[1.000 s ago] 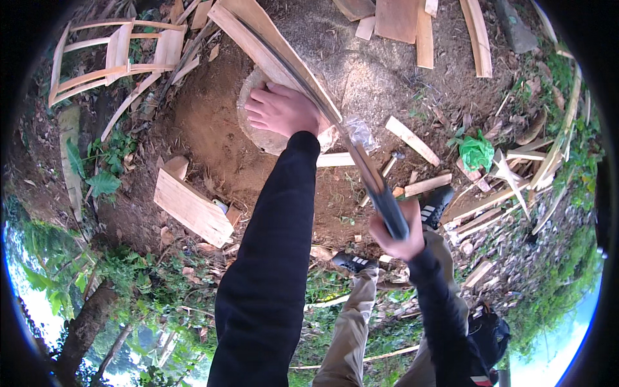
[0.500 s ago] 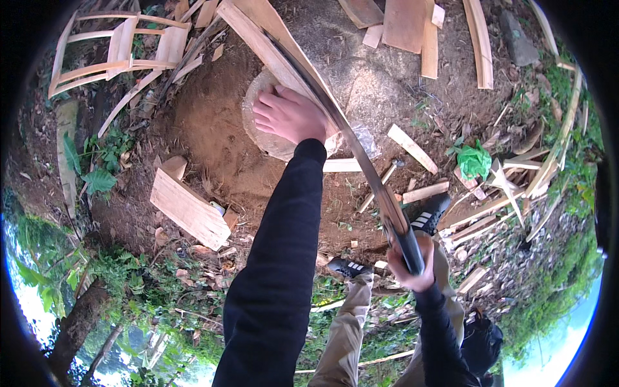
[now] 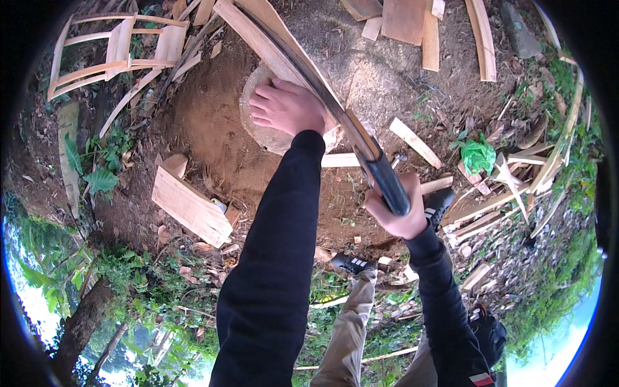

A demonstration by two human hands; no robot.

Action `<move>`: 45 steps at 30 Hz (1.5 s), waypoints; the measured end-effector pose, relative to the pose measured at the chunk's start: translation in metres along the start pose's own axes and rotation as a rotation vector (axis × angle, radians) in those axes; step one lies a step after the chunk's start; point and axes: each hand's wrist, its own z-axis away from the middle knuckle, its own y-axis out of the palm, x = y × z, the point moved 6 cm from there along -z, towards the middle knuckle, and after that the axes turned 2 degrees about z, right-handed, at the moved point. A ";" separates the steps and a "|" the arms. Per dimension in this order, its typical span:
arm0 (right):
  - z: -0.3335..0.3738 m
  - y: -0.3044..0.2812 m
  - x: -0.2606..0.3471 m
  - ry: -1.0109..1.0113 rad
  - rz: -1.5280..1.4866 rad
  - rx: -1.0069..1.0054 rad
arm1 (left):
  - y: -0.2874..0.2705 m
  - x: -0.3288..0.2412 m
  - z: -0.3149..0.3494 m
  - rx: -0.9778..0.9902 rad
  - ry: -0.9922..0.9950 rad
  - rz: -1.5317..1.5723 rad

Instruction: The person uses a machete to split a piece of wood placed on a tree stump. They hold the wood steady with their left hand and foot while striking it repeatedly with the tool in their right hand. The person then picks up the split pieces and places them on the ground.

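Observation:
In my closed right hand (image 3: 403, 209) is the dark handle of a long saw (image 3: 303, 69), seen nearly edge-on. Its blade runs away from me to the upper left, along a pale wooden board (image 3: 255, 42). The board lies across a round cut stump (image 3: 253, 80). My left hand (image 3: 287, 106) rests flat on top of the stump against the board's left side, fingers stretched out to the left. Where the blade meets the wood is hard to make out. A hammer (image 3: 401, 157) lies on the ground, partly hidden behind the saw.
A slatted wooden frame (image 3: 119, 48) stands at far left. Loose boards lie at left (image 3: 190, 206) and far right (image 3: 403, 22). A green plastic bag (image 3: 478, 157) sits beside scattered wood strips (image 3: 477, 222) on the right. My shoes (image 3: 353, 263) are on the near ground.
My right hand has pushed the saw forward, up and to the left, so its handle is now closer to the stump. My left hand and the board have hardly moved.

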 end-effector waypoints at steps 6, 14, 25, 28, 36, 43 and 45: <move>0.055 -0.021 0.010 0.023 0.049 0.126 | -0.006 0.005 -0.004 -0.031 0.008 0.032; 0.041 -0.015 0.013 0.051 0.079 0.104 | -0.010 0.006 -0.001 -0.067 0.021 0.079; 0.065 -0.012 0.017 0.007 0.169 0.152 | -0.014 0.012 -0.006 -0.058 0.021 -0.028; 0.043 -0.014 -0.003 0.117 0.009 -0.042 | -0.006 0.000 -0.004 -0.013 0.011 -0.009; 0.059 -0.015 0.022 0.077 0.032 0.126 | -0.010 0.005 -0.003 -0.025 0.013 0.003; 0.032 0.003 0.008 0.109 0.037 0.007 | -0.009 0.009 -0.002 -0.032 0.019 -0.049; 0.057 -0.011 0.027 0.115 0.122 0.213 | -0.012 0.007 -0.007 -0.038 0.009 -0.031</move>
